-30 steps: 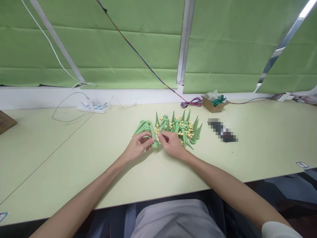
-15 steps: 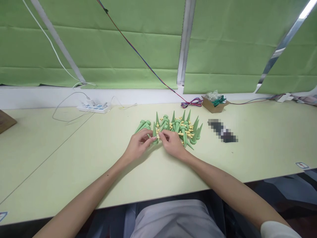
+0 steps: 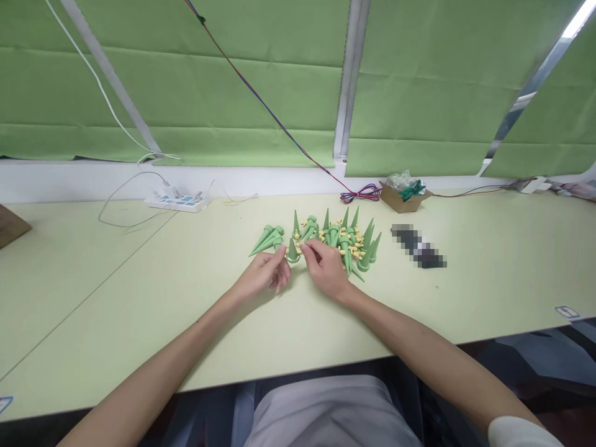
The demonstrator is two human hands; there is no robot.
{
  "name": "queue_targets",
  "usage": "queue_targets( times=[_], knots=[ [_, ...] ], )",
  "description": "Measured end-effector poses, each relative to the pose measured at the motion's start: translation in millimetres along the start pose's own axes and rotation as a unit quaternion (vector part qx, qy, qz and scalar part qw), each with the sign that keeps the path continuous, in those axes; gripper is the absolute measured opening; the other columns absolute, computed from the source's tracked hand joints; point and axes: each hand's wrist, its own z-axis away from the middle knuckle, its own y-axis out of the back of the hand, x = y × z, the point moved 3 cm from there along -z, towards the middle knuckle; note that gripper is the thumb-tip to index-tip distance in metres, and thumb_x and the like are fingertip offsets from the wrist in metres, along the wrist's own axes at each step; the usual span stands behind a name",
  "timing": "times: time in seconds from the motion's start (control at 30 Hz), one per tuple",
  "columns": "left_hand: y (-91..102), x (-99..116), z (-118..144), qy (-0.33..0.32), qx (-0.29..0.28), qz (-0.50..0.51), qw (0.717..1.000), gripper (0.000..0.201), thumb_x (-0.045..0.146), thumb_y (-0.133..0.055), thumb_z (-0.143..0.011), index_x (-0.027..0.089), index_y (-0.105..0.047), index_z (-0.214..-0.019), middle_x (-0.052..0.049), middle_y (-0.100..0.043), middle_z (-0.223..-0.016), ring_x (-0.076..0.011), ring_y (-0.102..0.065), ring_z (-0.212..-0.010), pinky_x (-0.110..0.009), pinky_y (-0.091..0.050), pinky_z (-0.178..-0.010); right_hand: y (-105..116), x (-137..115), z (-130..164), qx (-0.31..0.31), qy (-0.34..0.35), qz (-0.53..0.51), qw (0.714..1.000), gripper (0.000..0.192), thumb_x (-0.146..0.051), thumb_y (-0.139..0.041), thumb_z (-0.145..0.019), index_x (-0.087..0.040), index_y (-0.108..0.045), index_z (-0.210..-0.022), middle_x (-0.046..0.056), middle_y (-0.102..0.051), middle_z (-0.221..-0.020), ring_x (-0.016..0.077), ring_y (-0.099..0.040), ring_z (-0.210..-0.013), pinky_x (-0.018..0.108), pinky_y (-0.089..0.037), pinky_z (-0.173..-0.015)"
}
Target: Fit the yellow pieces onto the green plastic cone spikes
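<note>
Between my two hands a green watering spike (image 3: 292,252) is held just above the table, its cone pointing up and its round base below. My left hand (image 3: 265,272) is closed at its left side, thumb and forefinger pressed together and the other fingers curled beneath. On the other side my right hand (image 3: 325,266) pinches the spike's small yellow valve, mostly hidden by the fingertips. Just beyond, a pile of green spikes with yellow valves (image 3: 345,241) spreads across the table, some standing and some lying. A few green spikes (image 3: 266,239) lie behind my left hand.
A small cardboard box (image 3: 404,197) with plastic wrap and green material stands at the back, beside a coiled red-blue cable (image 3: 361,194). A blurred dark object (image 3: 418,246) lies right of the pile. At back left is a white power strip (image 3: 177,202) with cords on the table (image 3: 209,347).
My left hand has shifted slightly down and left and turned, its fingers now curled lower. The spike between my hands looks more tilted and shorter. The right hand has barely moved.
</note>
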Motion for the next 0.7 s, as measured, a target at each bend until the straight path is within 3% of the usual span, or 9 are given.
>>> queue_targets(
  times=[0.1, 0.3, 0.53, 0.7],
  knots=[
    [-2.2, -4.6, -1.1, 0.026, -0.027, 0.059, 0.998, 0.068, 0.074, -0.051, -0.089, 0.015, -0.067, -0.061, -0.007, -0.060, -0.054, -0.0126, -0.052, -0.043, -0.023, -0.032, -0.039, -1.1, 0.4, 0.6, -0.014, 0.007, 0.002, 1.000, 0.032, -0.036, -0.043, -0.101, -0.022, -0.046, -0.072, -0.004, -0.041, -0.060, 0.0128, -0.038, -0.056, 0.027, -0.032, -0.059],
    [-0.5, -9.0, -0.4, 0.050, -0.023, 0.098, 0.994, 0.055, 0.064, -0.062, -0.087, 0.013, -0.071, -0.071, -0.009, -0.066, -0.066, -0.0127, -0.054, -0.050, -0.021, -0.034, -0.039, -2.3, 3.3, 2.6, -0.027, 0.007, -0.007, 1.000, 0.030, -0.035, -0.043, -0.101, -0.022, -0.047, -0.073, -0.004, -0.041, -0.061, 0.0126, -0.037, -0.056, 0.027, -0.031, -0.058],
    [0.8, -7.3, 0.6, 0.022, -0.039, 0.079, 0.996, 0.057, 0.069, -0.058, -0.088, 0.015, -0.070, -0.080, -0.004, -0.058, -0.062, -0.0116, -0.051, -0.050, -0.022, -0.032, -0.041, -3.5, 4.8, 2.9, -0.045, -0.003, -0.030, 0.999, 0.028, -0.035, -0.045, -0.101, -0.022, -0.048, -0.076, -0.004, -0.042, -0.063, 0.0125, -0.037, -0.056, 0.027, -0.031, -0.058],
    [2.8, -5.2, 2.6, -0.010, -0.032, 0.006, 0.999, 0.052, 0.065, -0.060, -0.089, 0.017, -0.062, -0.070, -0.001, -0.053, -0.054, -0.0106, -0.045, -0.047, -0.025, -0.033, -0.045, -3.3, 5.6, 2.6, -0.040, -0.009, -0.047, 0.998, 0.031, -0.035, -0.046, -0.100, -0.022, -0.045, -0.072, -0.004, -0.039, -0.063, 0.0119, -0.035, -0.057, 0.027, -0.030, -0.058]
  ],
)
